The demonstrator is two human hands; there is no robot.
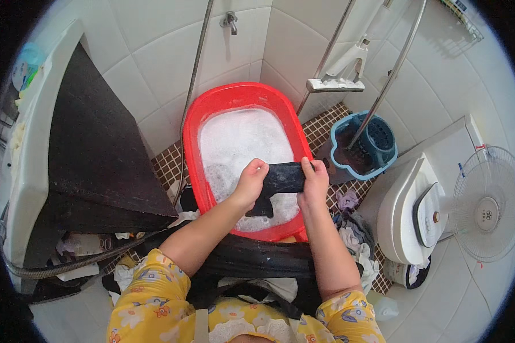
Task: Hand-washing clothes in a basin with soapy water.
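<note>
A dark piece of cloth is stretched between both hands above a red plastic tub. My left hand grips its left end, with the thumb and fingers closed on the fabric. At the other end my right hand pinches the cloth near the tub's right rim. Part of the cloth hangs low over white suds that cover the water in the tub. Whether the hanging part touches the suds, I cannot tell.
Right of the tub stand a blue mop bucket, a white squeeze mop and a toilet beside a fan. Clothes lie on the tiled floor. A sink is at the left, and a metal hose hangs behind the tub.
</note>
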